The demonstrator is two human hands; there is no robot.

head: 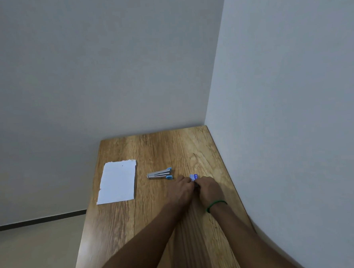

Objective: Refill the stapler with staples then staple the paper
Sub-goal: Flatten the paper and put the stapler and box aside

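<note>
I see the left hand [180, 188] and right hand [209, 188] meeting just right of the stapler [159, 174], both gripping a small blue box [194, 176] between them. The stapler lies on the surface [161, 228], its arms spread. The paper [118, 181] lies flat, well left of the stapler.

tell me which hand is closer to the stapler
Left. The left hand is just right of the stapler, apart from it; the right hand is farther right, past the left one. Both hold the staple box.
</note>
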